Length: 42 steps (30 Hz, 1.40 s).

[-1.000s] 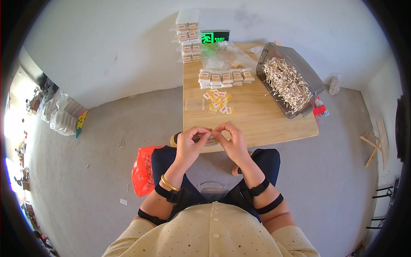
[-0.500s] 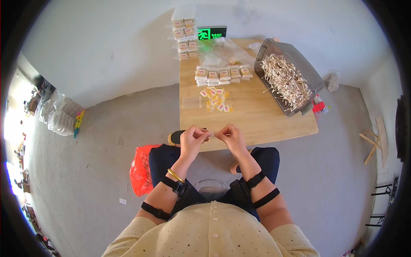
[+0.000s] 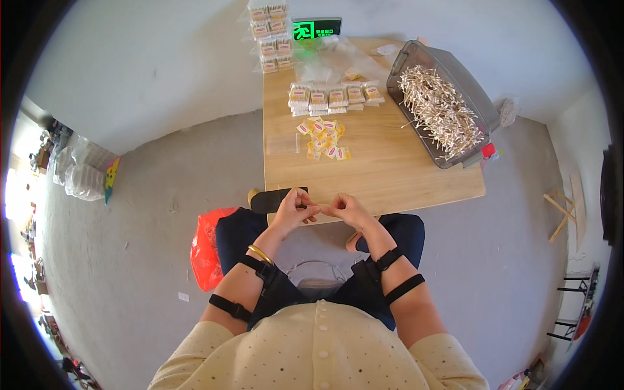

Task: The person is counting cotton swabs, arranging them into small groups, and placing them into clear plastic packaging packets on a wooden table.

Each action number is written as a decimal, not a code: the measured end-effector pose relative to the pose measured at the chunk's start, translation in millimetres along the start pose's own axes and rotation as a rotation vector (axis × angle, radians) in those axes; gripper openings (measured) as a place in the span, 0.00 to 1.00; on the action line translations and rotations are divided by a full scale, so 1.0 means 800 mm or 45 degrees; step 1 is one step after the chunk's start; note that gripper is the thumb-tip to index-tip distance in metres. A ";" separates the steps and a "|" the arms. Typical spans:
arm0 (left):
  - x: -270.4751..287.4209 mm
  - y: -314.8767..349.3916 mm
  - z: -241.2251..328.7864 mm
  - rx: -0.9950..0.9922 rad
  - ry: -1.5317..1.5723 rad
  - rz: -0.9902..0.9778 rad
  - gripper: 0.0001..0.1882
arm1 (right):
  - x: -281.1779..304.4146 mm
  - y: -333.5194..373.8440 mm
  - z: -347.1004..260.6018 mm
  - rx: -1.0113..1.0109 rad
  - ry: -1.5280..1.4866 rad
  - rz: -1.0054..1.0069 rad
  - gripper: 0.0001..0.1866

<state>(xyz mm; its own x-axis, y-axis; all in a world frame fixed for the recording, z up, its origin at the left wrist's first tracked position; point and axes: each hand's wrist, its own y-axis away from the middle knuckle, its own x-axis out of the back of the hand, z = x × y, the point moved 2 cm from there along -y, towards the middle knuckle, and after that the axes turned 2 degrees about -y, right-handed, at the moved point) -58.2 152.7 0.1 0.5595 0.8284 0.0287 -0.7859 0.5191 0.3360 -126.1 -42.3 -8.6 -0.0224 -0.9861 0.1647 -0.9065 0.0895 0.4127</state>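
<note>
Over the near edge of the table, my left hand (image 3: 294, 212) and my right hand (image 3: 351, 211) meet with fingers pinched at the fingertips. What they hold, if anything, is too small to make out. Close to my left hand a flat black object (image 3: 276, 201) sits at the table's near left corner. Beyond my hands lies a loose pile of small yellow and white cards (image 3: 325, 138), with a clear plastic bag (image 3: 282, 143) to its left. Behind the pile stand several packs of cotton swabs (image 3: 337, 97) in a row.
A grey translucent bin (image 3: 490, 121) of loose cotton swabs (image 3: 439, 114) sits on the right of the wooden table (image 3: 383, 179). Stacked packs (image 3: 272, 47) and a green lit sign (image 3: 316, 29) stand at the back. A red plastic bag (image 3: 206, 252) is on the floor at left.
The view has shifted, so the table appears higher and slightly left. My hands stay pinched near each other; my right fingers now sit lower and flatter beside the left fingertips.
</note>
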 end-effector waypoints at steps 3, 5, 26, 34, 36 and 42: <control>0.007 -0.010 0.003 0.063 0.024 -0.077 0.19 | 0.001 -0.002 -0.003 0.140 0.081 0.013 0.24; 0.011 -0.018 0.005 0.128 0.054 -0.122 0.20 | 0.001 -0.002 -0.011 0.238 0.125 0.045 0.24; -0.014 0.081 0.094 -0.465 -0.634 0.117 0.17 | 0.003 0.063 -0.116 0.234 -0.445 -0.094 0.11; -0.003 0.136 0.188 -0.343 0.236 0.031 0.12 | 0.029 0.143 -0.155 0.616 -0.354 0.204 0.07; -0.012 0.148 0.204 -0.424 0.253 0.029 0.12 | 0.018 0.153 -0.156 0.670 -0.419 0.195 0.05; -0.043 0.206 0.268 -0.971 -0.345 0.219 0.13 | -0.004 0.175 -0.170 0.682 -0.709 -0.087 0.06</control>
<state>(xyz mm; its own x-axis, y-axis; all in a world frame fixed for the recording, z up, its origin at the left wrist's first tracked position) -150.3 164.6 255.9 0.3826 0.8804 0.2800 -0.7745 0.4709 -0.4224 -195.8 -8.0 170.3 -0.0392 -0.9247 -0.3786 -0.9905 0.0860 -0.1073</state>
